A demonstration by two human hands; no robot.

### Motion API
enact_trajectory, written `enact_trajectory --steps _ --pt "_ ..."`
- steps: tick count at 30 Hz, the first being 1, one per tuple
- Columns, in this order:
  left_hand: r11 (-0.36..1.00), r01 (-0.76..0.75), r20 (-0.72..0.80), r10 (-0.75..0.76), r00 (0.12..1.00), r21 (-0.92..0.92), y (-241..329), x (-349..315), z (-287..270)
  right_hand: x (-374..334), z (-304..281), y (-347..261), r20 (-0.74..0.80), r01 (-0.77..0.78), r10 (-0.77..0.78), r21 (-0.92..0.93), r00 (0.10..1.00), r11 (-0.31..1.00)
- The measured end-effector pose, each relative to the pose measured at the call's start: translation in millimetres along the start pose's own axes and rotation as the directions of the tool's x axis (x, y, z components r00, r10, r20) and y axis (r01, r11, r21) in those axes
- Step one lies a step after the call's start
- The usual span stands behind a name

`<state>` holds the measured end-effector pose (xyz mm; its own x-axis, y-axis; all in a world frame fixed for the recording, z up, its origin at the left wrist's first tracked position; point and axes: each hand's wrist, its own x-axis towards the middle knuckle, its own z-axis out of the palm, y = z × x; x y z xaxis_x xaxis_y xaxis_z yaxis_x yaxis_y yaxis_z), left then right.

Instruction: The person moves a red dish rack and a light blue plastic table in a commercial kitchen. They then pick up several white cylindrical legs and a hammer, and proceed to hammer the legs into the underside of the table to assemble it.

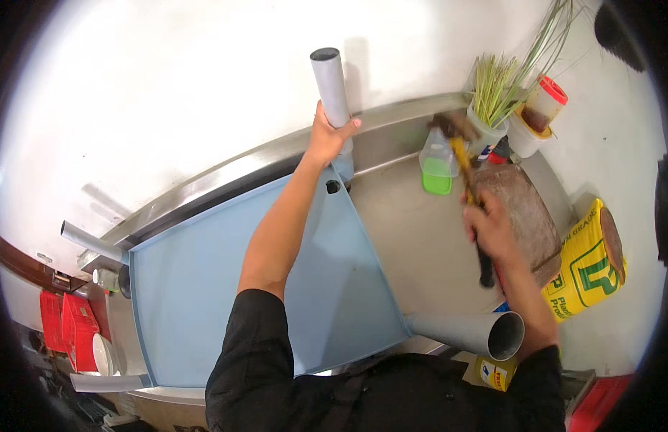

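A pale blue shelf panel (204, 273) lies on a metal counter with grey pipe legs at its corners. My left hand (332, 138) is closed around the upright grey pipe leg (328, 83) at the far right corner, beside a dark hole (333, 187) in the panel. Raised to the right of that leg, my right hand (492, 227) grips a hammer (463, 160) with a yellow and black handle. Motion blurs the hammer's head, which is apart from the pipe. Another leg (456, 329) sticks out at the near right corner, and two more stand at the left.
Behind and below the hammer are a see-through container with a green lid (436, 180), a pot of cut green stalks (489, 119) and a brown slab (517, 198). A yellow bag (582, 266) stands far right. Red baskets (78, 324) and white bowls (103, 354) are at the left.
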<state>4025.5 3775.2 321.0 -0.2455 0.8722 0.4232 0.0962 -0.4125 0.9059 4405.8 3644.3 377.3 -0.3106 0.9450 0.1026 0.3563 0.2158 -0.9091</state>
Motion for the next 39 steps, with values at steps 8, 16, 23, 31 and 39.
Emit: enact_trajectory --steps 8,16,23,31,39 --pt "0.979 -0.07 0.028 0.065 0.997 0.194 4.2 4.4 -2.8 111.5 -31.7 -152.8 -0.086 0.374 -0.429 -0.357 0.899 0.856" --pt "0.997 -0.051 0.026 0.05 0.998 0.053 5.2 -8.1 -10.1 156.4 4.0 -227.7 0.041 0.43 -0.466 -0.464 0.884 0.774" --pt "0.98 -0.024 0.036 0.017 0.999 0.197 -7.8 -9.6 -3.8 160.2 7.7 -214.8 0.148 0.405 -0.386 -0.508 0.91 0.76" --pt "0.982 -0.064 0.028 0.06 0.998 0.176 -10.9 -12.9 -4.5 141.7 16.9 -187.1 0.29 0.46 -0.37 -0.702 0.882 0.545" --pt "0.988 0.01 0.052 -0.018 0.998 0.157 -5.9 -13.2 -5.3 153.8 16.2 -191.9 0.049 0.558 -0.686 -0.625 0.726 0.545"
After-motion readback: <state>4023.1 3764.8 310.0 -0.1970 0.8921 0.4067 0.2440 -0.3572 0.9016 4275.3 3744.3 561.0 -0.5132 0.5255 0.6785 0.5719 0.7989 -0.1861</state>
